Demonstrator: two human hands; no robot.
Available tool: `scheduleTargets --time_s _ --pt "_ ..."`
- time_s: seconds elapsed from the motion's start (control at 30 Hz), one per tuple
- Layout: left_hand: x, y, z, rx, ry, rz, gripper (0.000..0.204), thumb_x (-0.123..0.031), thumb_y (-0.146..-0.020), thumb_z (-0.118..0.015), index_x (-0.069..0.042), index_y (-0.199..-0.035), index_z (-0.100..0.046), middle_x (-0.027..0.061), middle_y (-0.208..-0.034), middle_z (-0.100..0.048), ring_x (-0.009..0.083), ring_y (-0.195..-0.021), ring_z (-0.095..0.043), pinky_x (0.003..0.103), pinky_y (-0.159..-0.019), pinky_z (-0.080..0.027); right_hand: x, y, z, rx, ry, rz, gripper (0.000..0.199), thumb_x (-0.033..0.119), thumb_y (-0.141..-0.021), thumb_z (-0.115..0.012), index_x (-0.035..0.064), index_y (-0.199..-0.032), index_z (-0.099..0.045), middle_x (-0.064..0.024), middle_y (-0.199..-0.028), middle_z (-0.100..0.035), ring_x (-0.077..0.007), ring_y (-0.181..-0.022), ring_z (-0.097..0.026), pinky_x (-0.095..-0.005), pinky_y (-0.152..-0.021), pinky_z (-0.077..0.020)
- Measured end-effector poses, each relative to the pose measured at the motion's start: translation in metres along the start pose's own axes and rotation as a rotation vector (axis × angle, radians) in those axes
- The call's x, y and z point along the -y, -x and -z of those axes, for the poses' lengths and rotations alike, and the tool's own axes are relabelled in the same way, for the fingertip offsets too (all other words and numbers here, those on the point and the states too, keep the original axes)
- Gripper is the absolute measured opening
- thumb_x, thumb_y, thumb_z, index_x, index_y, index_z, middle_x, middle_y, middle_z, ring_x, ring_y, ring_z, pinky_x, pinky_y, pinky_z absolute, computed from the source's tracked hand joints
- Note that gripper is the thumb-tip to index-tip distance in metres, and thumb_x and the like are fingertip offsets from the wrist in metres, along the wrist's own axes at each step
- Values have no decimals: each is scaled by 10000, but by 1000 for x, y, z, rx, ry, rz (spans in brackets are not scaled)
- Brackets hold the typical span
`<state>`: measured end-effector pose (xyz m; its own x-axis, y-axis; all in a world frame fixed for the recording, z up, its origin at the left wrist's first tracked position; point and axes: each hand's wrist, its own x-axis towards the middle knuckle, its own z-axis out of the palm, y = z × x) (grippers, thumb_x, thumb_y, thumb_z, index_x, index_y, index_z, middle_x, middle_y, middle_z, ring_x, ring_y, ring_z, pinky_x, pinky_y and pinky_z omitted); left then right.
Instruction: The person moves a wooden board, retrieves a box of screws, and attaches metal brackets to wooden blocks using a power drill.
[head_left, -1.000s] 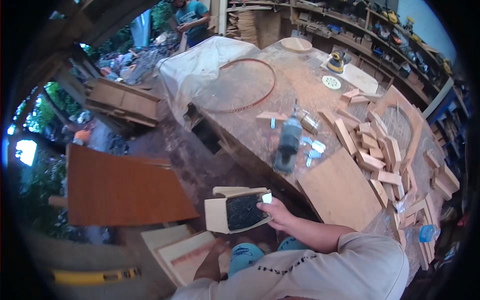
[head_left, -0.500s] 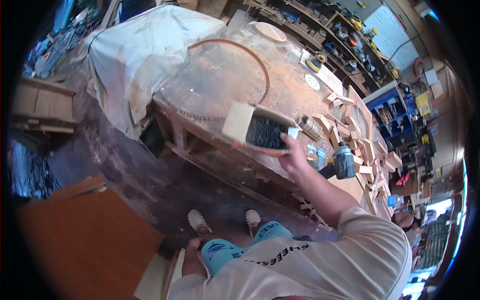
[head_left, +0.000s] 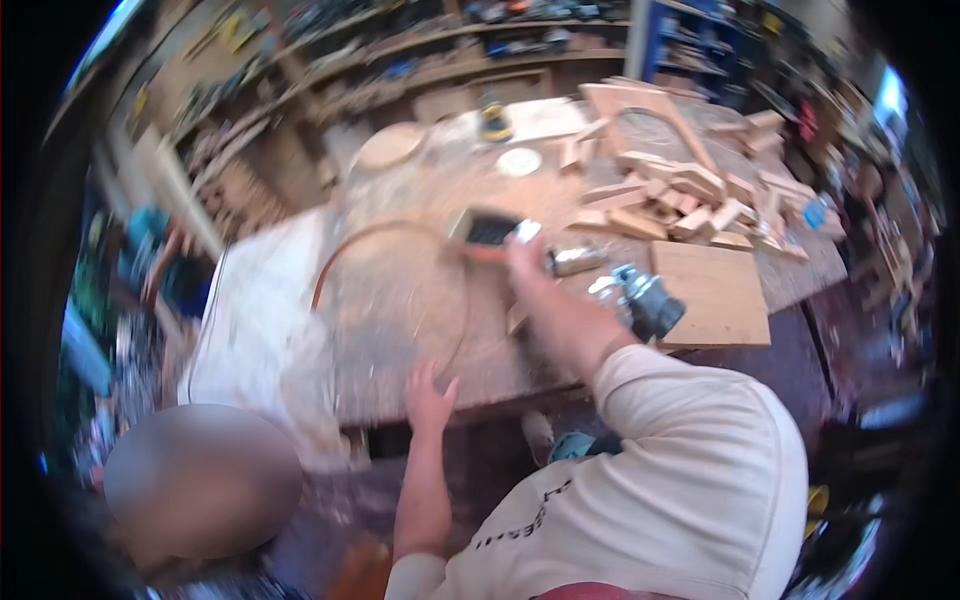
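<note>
Plainly, the right hand point(head_left: 524, 256) holds a box point(head_left: 462, 226) (dark-filled).

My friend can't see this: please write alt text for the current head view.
A person's right hand holds an open box with dark contents at a workbench, the left hand open near its edge. Wood blocks and a power tool are to the right.

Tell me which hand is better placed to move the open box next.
Probably the right hand: it grips the box by its right end. The left hand looks empty, fingers spread at the table's near edge, well apart from the box.
</note>
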<state>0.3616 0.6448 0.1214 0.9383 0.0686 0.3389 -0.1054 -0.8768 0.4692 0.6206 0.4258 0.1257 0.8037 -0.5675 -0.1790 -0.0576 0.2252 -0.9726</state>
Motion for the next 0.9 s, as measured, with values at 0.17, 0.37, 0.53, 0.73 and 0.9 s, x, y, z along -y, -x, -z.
scheduleTargets --time_s 0.17,0.37,0.53,0.73,0.9 --pt "66 -41 -68 198 20 -66 155 -168 -775 -670 -24 -828 -651 170 -831 -614 379 -821 -576 464 -768 -467 -27 -49 12 -25 757 -39 633 379 -766 -704 76 -1291 -521 -205 -1149 -623 -329 -1076 -603 -421 -913 -487" --pt "61 -99 -51 165 109 -118 128 -77 -780 -658 -4 -880 -625 170 -841 -606 364 -777 -567 442 -728 -454 -21 -17 41 -32 508 59 659 411 -823 -654 -14 -1295 -476 -245 -1250 -552 -377 -1168 -540 -430 -989 -433" --pt "78 -153 -83 244 235 -436 126 -84 -774 -669 -7 -864 -626 170 -836 -608 365 -783 -574 433 -728 -459 -2 -14 60 -29 643 380 759 342 -837 -642 5 -1430 -310 -260 -1369 -438 -398 -1239 -471 -419 -1043 -396" --pt "79 -188 -62 476 306 -460 132 -110 -775 -693 3 -796 -628 167 -734 -610 336 -675 -590 412 -655 -475 74 -23 68 -272 487 412 731 241 -813 -638 55 -1449 -328 -273 -1379 -417 -387 -1272 -444 -406 -1051 -389" --pt "109 -230 -83 570 378 -510 184 -138 -749 -721 9 -752 -611 155 -744 -611 303 -621 -570 419 -611 -458 73 -25 70 -254 651 145 736 241 -786 -663 42 -1425 -356 -263 -1332 -459 -383 -1241 -470 -399 -1038 -400"
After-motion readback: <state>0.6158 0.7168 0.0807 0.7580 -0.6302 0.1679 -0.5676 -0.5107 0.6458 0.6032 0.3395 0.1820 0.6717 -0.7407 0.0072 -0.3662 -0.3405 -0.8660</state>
